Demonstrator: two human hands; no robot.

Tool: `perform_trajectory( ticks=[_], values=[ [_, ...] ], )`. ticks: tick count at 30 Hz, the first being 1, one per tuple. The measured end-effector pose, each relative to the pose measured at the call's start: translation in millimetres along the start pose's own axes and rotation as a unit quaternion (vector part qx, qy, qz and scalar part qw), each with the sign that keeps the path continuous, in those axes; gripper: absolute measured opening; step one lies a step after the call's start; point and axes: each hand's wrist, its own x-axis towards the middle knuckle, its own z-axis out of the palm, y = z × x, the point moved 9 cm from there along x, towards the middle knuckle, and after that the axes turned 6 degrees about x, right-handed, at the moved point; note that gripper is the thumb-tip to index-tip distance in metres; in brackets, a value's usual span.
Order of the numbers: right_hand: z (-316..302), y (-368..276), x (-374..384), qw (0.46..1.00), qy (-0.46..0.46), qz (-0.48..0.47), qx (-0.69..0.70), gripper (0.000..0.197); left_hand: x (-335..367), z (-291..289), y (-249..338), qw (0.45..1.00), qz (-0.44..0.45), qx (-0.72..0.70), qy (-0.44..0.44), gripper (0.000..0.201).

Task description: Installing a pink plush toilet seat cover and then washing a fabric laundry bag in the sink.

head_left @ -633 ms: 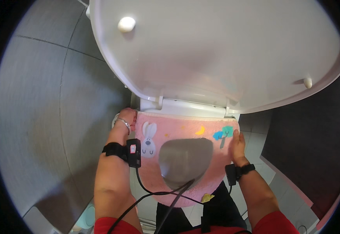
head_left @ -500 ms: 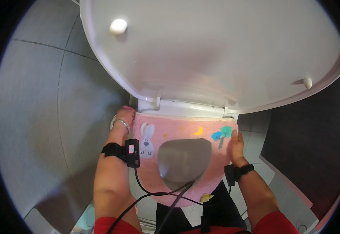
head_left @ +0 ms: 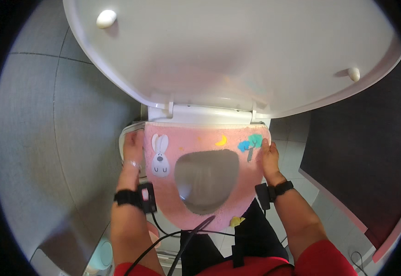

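A fuzzy pink seat cover (head_left: 252, 181) lies on the toilet (head_left: 205, 115), just in front of the raised white lid (head_left: 219, 55). It has a bunny (head_left: 160, 161), a yellow moon (head_left: 221, 140) and a tree (head_left: 255, 140) on it. The left hand (head_left: 133, 145) is at the cover's left edge, too blurry to tell if it grips. The right hand (head_left: 269, 158) touches the right edge, near the tree, but I cannot tell if it pinches the cloth.
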Motion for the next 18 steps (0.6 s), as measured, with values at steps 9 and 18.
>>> perform_trajectory(
  ticks=[9, 18],
  values=[
    [7, -6, -28, 0.991, -0.072, -0.015, -0.111, 0.057, -56, 21, -5, 0.998, 0.027, 0.005, 0.062, 0.043],
    [36, -119, -81, 0.862, -0.045, -0.372, -0.341, 0.067, -41, 13, 47, 0.957, 0.053, 0.281, 0.041, 0.037]
  ],
)
